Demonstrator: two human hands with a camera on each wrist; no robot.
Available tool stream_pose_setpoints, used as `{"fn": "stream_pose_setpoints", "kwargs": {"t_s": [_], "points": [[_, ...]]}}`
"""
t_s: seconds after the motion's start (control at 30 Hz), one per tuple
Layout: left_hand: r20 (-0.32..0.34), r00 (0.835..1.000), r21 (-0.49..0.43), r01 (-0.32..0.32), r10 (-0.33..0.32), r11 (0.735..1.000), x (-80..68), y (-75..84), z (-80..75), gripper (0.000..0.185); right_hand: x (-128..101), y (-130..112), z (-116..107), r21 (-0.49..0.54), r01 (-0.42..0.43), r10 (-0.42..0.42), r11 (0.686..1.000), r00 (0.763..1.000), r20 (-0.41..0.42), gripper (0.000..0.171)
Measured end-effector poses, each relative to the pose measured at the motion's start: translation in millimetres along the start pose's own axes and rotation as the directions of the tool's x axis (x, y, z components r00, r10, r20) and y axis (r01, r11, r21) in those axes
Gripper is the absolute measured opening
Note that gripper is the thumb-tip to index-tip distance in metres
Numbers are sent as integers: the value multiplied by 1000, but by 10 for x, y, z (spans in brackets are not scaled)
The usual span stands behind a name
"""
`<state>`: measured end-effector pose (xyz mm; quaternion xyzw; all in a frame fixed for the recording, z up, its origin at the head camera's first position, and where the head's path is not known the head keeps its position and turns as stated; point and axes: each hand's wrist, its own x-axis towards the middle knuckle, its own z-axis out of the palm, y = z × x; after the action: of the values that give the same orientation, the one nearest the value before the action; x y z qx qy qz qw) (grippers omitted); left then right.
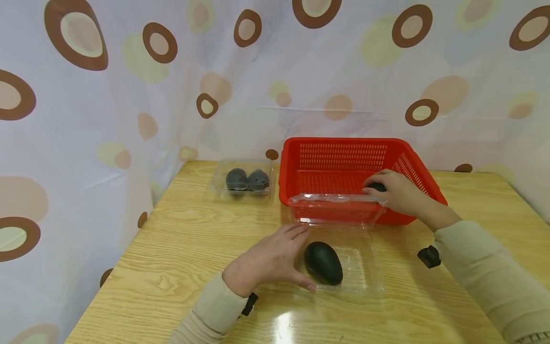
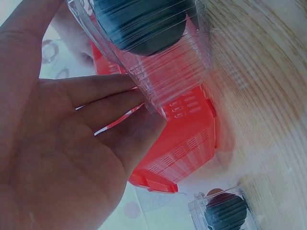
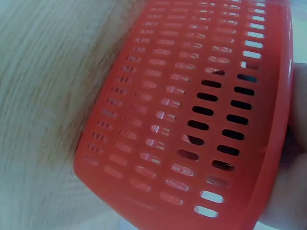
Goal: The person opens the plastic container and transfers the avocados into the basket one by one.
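— While our left hand rests straight-fingered against the open clamshell, one dark egg lies inside.
— And our right hand curls round another egg over the red basket, far right.

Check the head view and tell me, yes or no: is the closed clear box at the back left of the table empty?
No, the closed clear box holds two dark egg-shaped items lying side by side.

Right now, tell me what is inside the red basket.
Inside the red basket the right hand holds a dark object, mostly covered by its fingers. Bare slotted floor shows behind it; the near wall and open clear lid hide the front floor.
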<state>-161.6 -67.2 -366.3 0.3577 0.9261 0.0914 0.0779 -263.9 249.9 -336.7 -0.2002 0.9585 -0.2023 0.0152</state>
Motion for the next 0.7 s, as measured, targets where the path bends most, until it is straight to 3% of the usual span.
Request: {"fn": "stream_pose_setpoints", "kwargs": {"t_s": [0.2,0.43,0.57,0.7], "points": [[7,1000,1,7,-7,1000,-1,-7,2,114,50,43,-27,-3,-1,1,1000,992,123,30],[12,1000,6,12,-12,1000,3,-9,0,114,66,70,-38,11,-8,5,1000,979,202,35],[14,1000,2,11,-11,1000,3,-9,7,114,59,79,-23,17,-26,22,1000,980,196,36],[7,1000,1,8,-8,1000,-5,-13,13,114,61,74,-1,8,-3,2,1000,993,120,30]]}}
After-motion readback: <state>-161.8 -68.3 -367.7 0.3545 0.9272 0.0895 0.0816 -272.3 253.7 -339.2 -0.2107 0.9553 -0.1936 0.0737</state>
